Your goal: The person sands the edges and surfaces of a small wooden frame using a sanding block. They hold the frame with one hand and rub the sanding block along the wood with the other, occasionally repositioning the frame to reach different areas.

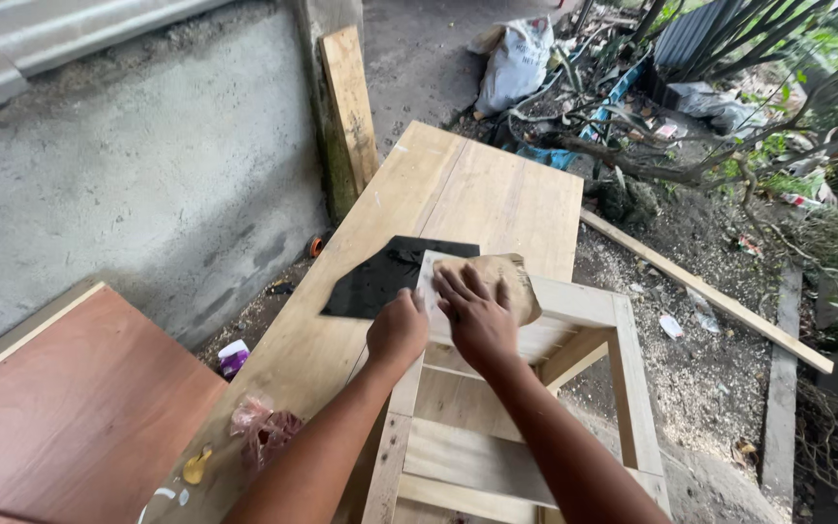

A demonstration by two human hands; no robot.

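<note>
At the centre of the frame, a person's right hand (477, 315) lies flat, fingers spread, pressing a tan sheet of sandpaper (497, 281) onto the top rail of a pale wooden frame (623, 388). The left hand (398, 330), its grip curled shut into a fist, rests against the frame's corner. Just left, a black sheet (380, 281) lies on the long plank desk (497, 194). A reddish board (70, 408) fills the lower left.
</note>
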